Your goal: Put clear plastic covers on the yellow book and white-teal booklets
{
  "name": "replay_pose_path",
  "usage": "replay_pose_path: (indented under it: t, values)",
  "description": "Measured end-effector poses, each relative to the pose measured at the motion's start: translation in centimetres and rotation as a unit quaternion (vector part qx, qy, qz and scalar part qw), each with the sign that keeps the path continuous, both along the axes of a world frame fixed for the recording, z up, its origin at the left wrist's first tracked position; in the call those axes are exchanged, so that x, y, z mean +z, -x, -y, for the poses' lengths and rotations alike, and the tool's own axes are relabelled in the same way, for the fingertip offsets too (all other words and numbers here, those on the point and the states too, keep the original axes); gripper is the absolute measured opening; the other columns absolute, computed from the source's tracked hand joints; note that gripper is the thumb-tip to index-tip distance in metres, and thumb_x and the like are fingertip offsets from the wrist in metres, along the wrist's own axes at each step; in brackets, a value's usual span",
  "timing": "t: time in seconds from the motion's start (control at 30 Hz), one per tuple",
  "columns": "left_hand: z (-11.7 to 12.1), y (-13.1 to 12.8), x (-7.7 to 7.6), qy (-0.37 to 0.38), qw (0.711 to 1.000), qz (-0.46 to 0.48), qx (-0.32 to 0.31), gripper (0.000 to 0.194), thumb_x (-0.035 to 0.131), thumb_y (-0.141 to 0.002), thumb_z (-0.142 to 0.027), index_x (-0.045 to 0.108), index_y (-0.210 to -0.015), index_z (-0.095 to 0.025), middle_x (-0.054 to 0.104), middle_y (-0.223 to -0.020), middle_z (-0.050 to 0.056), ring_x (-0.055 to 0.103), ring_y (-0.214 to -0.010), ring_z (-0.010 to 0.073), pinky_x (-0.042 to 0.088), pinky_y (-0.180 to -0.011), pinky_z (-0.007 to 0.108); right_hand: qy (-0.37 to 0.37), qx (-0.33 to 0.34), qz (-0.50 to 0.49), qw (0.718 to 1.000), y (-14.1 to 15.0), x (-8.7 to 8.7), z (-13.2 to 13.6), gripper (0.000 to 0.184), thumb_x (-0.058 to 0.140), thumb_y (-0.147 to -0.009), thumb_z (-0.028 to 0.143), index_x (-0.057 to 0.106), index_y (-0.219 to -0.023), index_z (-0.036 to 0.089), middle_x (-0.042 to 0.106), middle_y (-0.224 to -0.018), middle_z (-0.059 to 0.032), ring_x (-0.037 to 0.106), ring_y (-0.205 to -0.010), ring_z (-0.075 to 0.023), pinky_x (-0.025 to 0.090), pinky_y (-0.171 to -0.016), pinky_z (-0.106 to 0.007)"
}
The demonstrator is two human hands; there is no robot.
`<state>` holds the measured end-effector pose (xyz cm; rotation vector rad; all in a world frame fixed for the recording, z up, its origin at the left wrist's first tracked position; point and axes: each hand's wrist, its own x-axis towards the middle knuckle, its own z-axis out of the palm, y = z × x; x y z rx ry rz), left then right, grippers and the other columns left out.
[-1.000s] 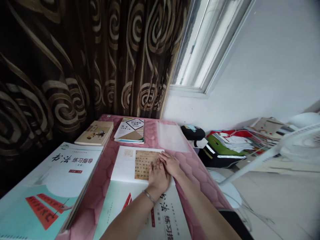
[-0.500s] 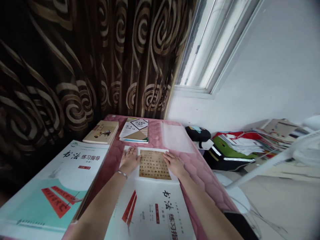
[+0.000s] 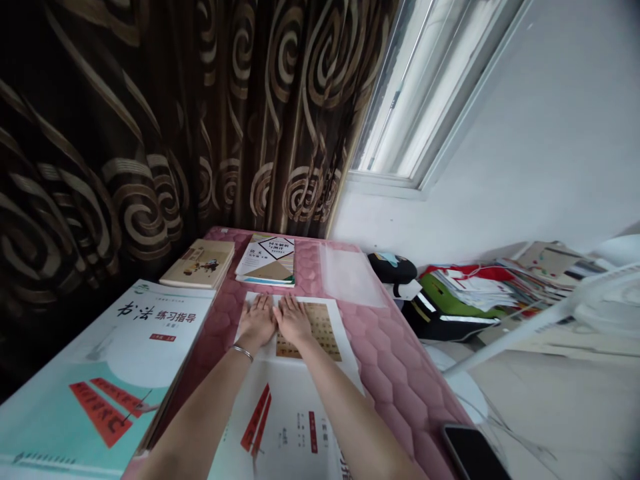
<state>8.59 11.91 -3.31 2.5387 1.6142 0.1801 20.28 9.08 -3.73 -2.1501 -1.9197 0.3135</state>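
A calligraphy workbook (image 3: pixel 280 400) lies in front of me on the pink quilted cover, its far part a white flap with a tan picture of old handwriting (image 3: pixel 325 330). My left hand (image 3: pixel 257 320) presses flat on the far left of that flap, fingers stretched out, a silver bracelet at the wrist. Right beside it, my right hand (image 3: pixel 293 320) also lies flat, covering the left part of the tan picture. Both hands are open and grip nothing. My right forearm hides some of the workbook's cover.
At left stands a stack of similar workbooks (image 3: pixel 125 360). Behind it lie tan booklets (image 3: pixel 200 263) and a pile of textbooks (image 3: pixel 267 260). A clear plastic sheet (image 3: pixel 350 277) lies at the back right, a phone (image 3: pixel 473 450) at the right edge. Beyond are a bag (image 3: pixel 445 310) and a white fan (image 3: pixel 540 320).
My right hand has slid left across the flap, from the right edge of the tan picture to beside my left hand. The left hand stays nearly in place.
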Motion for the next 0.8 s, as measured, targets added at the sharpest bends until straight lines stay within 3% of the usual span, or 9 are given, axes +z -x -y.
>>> replay_pose_path:
  t: [0.3,0.5,0.63,0.8]
  values:
    - [-0.2,-0.3,-0.1,0.005,0.999,0.021,0.040,0.062,0.026,-0.095,-0.037,0.029,-0.152,-0.014,0.028,-0.159,0.010,0.024,-0.147,0.0251,0.011,-0.120,0.052,0.077,-0.136,0.049,0.987,-9.5,0.0,3.9,0.066,0.014,-0.100,0.043,0.020,-0.153,0.003,0.016,-0.162,-0.0126,0.011,-0.150,-0.0225,0.008,-0.121,-0.042]
    - [-0.2,0.8,-0.1,-0.010,0.996,0.017,0.089,0.060,0.025,-0.096,-0.037,0.028,-0.153,-0.018,0.030,-0.159,0.010,0.023,-0.147,0.0275,0.009,-0.119,0.058,0.072,-0.146,0.053,0.985,-10.4,-1.0,4.1,0.065,0.015,-0.100,0.043,0.019,-0.154,0.008,0.013,-0.162,-0.0100,0.009,-0.150,-0.0190,0.007,-0.121,-0.041]
    - [-0.5,2.3,-0.1,-0.013,0.993,0.011,0.118,0.060,0.023,-0.097,-0.040,0.029,-0.153,-0.019,0.031,-0.158,0.011,0.023,-0.147,0.0293,0.016,-0.117,0.060,0.063,-0.144,0.053,0.986,-10.3,-1.4,4.0,0.063,0.016,-0.101,0.042,0.021,-0.155,0.011,0.014,-0.163,-0.0091,0.011,-0.150,-0.0187,0.007,-0.121,-0.041]
    - [-0.7,2.7,-0.3,-0.018,0.993,0.000,0.117,0.060,0.024,-0.097,-0.040,0.032,-0.151,-0.016,0.029,-0.159,0.012,0.022,-0.147,0.0295,0.016,-0.117,0.061,0.043,-0.116,0.042,0.991,-10.6,-0.5,4.6,0.062,0.025,-0.100,0.038,0.029,-0.151,0.004,0.022,-0.160,-0.0141,0.017,-0.149,-0.0225,0.012,-0.121,-0.040]
